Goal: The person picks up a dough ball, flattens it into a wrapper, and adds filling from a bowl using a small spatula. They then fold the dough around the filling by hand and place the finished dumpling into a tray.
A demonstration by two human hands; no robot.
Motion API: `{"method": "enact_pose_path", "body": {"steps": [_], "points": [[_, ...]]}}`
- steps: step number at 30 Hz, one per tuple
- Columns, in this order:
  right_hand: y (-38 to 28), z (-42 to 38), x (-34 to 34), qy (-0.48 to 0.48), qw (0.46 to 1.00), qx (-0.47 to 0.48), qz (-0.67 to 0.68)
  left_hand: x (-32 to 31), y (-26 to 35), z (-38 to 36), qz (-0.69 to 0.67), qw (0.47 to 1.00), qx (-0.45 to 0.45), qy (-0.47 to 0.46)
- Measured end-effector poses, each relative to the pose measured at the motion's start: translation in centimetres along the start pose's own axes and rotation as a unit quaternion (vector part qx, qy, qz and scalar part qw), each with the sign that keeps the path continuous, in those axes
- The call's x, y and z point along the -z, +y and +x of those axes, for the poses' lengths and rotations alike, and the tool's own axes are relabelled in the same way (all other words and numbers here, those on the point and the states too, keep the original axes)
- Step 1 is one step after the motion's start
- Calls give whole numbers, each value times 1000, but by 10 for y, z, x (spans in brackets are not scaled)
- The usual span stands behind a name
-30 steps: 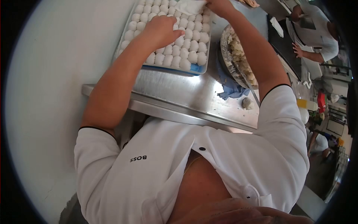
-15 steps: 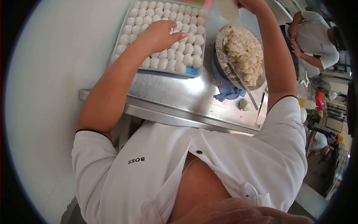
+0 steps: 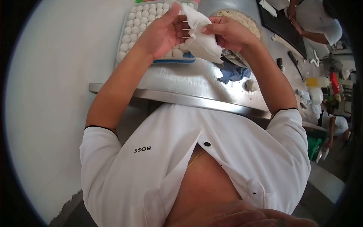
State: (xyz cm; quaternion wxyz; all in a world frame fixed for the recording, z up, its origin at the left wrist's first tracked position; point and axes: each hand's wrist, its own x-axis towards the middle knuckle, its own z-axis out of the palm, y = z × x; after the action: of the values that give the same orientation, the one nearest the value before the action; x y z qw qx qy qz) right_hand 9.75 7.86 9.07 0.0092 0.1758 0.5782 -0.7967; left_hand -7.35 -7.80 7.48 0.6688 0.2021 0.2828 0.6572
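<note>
My right hand (image 3: 232,33) pinches a thin, limp white dough wrapper (image 3: 204,42), which hangs in folds between my two hands. My left hand (image 3: 166,33) is open, palm turned up, with its fingers spread at the wrapper's left edge; the fingertips are partly hidden by it. Under my left hand is a tray (image 3: 120,45) filled with rows of round white dumplings (image 3: 133,37). Behind my right hand stands a bowl of pale, chunky filling (image 3: 245,22), partly covered by the hand and forearm.
A blue cloth (image 3: 232,72) and a small greyish lump (image 3: 251,85) lie on the steel table (image 3: 166,81). To the right are knives (image 3: 295,62), a black board (image 3: 281,28) and a co-worker's hands (image 3: 295,22). Another person (image 3: 336,123) stands farther off. A wall (image 3: 49,94) borders the left.
My left hand has lifted off the dumplings and turned palm up. My right hand has brought the wrapper from beyond the bowl toward my left hand. The view has shifted slightly.
</note>
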Motion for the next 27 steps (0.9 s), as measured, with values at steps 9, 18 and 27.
{"method": "enact_pose_path", "body": {"steps": [9, 18, 27], "points": [[18, -52, -9, 39, 976, 29, -213, -38, -28, -37, 243, 959, -21, 144], [51, -73, -1, 270, 819, 216, -457, -71, -40, -50, 503, 835, -109, 195], [57, -84, -36, 194, 898, 178, -354, -91, -60, -45, 576, 789, -91, 192]]}}
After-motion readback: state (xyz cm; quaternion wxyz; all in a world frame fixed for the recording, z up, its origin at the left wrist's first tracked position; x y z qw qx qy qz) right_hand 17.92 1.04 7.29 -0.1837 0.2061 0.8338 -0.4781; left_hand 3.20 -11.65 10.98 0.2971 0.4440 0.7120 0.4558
